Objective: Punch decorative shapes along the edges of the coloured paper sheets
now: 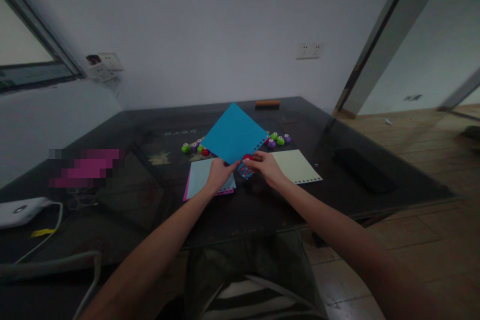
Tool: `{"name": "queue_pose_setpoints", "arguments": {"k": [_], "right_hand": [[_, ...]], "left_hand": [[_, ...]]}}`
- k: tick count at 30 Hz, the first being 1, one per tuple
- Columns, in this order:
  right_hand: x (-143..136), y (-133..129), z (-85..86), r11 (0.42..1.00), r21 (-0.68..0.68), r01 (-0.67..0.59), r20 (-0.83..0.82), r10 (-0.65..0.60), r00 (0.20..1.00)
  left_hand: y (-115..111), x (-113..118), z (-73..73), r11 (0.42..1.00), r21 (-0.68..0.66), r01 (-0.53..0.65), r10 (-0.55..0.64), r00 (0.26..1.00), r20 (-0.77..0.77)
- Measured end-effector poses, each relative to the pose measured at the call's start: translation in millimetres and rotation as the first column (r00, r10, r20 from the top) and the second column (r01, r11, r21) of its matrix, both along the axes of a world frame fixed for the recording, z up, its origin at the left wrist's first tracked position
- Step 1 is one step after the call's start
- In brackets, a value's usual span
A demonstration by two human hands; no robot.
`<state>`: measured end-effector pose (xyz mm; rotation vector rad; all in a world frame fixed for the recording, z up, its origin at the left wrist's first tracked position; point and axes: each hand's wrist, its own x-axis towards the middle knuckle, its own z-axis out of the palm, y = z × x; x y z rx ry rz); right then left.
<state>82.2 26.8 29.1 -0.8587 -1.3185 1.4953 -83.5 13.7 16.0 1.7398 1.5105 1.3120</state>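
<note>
A blue sheet of paper is raised above the table, a row of punched holes along its right lower edge. My left hand pinches its lower left side. In my right hand is a small red craft punch, held at the sheet's near corner. Below the punch lies a pile of blue and reddish paper bits. Left of it rests a pale blue sheet over a pink one, and on the right a cream sheet with holes along its near edge.
Several green, purple and red craft punches stand behind the sheets, on the left and right. A brown roll lies by the wall. A dark flat object is at right, a white device with a cable at left.
</note>
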Motion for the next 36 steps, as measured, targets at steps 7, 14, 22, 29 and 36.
{"name": "queue_pose_setpoints", "arguments": {"k": [7,14,22,29,36], "right_hand": [[0.5,1.7,-1.1,1.000,0.000,-0.004,-0.002,0.004,1.000],[1.0,1.7,-1.0,1.000,-0.005,-0.012,-0.007,0.012,1.000],[-0.1,4.1,-3.1,1.000,-0.009,-0.007,-0.025,0.006,1.000],[-0.1,3.8,-3.0,0.999,-0.032,-0.006,-0.035,0.005,0.999],[-0.5,3.4,-2.3,1.000,-0.027,0.000,-0.028,-0.001,1.000]], "left_hand": [[1.3,-0.9,-2.6,1.000,0.022,0.022,-0.022,1.000,-0.013],[0.9,-0.9,-2.6,0.999,0.031,0.031,-0.030,1.000,-0.008],[0.9,-0.5,-0.4,1.000,0.029,-0.004,0.007,0.996,-0.085],[-0.3,0.1,0.4,1.000,0.031,-0.003,0.005,0.998,-0.065],[-0.2,-0.3,-0.1,0.999,0.042,0.012,-0.009,0.998,-0.060]]}}
